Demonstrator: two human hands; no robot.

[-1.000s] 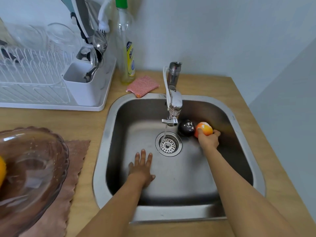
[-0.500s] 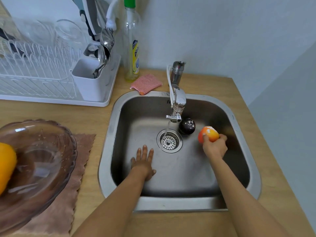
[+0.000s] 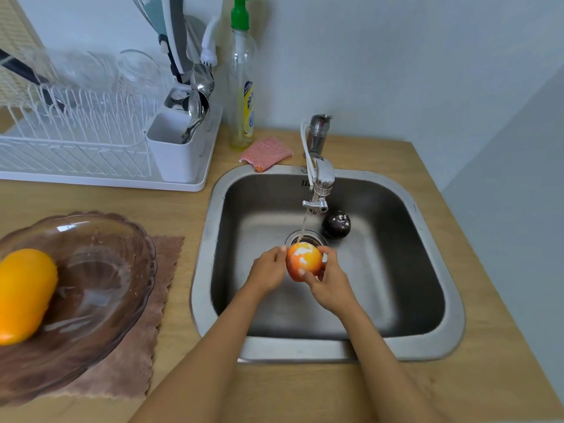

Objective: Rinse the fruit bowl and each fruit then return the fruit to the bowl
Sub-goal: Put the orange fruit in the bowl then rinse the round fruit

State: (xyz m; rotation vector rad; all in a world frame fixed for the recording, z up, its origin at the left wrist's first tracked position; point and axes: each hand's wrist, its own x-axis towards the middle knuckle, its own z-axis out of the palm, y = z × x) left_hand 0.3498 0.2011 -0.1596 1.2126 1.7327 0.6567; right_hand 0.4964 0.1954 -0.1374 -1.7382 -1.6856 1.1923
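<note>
Here both hands, left (image 3: 268,270) and right (image 3: 328,280), grip the orange fruit (image 3: 304,260) between them.

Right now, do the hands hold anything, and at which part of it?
Both hands hold the orange-red fruit over the sink: the left hand on its left side, the right hand around its right side and underside.
</note>
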